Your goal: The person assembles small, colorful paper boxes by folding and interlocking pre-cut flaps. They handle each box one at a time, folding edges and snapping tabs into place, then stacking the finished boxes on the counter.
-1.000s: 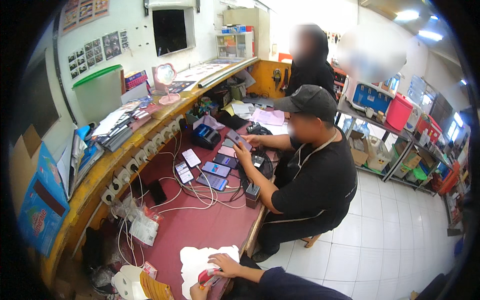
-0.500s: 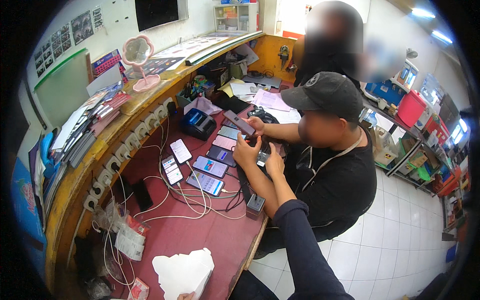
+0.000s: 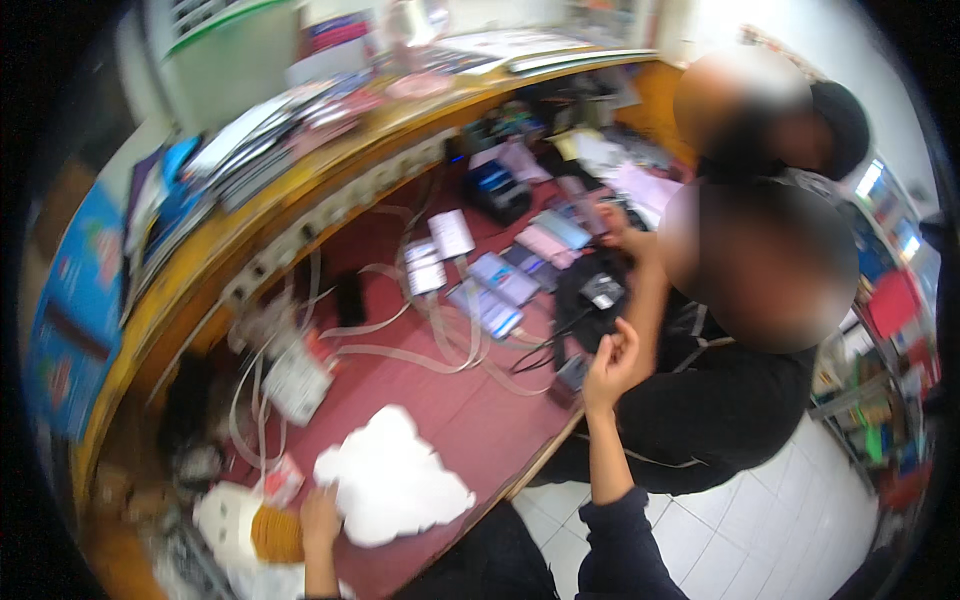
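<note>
Near the front of the red desk (image 3: 450,375), a white unfolded carton (image 3: 400,480) lies with wavy edges. My left hand (image 3: 320,515) holds its left edge with the fingers, somewhat blurred. My right hand (image 3: 612,370) is raised, palm up and empty, its fingers loosely spread. Just beyond it sits a black rounded thing (image 3: 590,300) with a white patch, too smeared to name. A small dark grey box (image 3: 570,378) stands at the desk edge beside my right hand. The forearm (image 3: 650,300) of a seated co-worker in black is close by.
Several lit phones, one a large phone (image 3: 487,308), lie on charging cables (image 3: 450,335). Behind them stand a black box-shaped device (image 3: 497,192) and loose papers (image 3: 640,190). A yarn-like mustard bundle (image 3: 275,533) lies left of my left hand. Sockets line the wooden ledge (image 3: 370,185).
My view has swung, blurring the picture. My right hand has drawn back from the black thing with the patch. More of my left hand shows at the carton. The co-worker's head has turned toward me.
</note>
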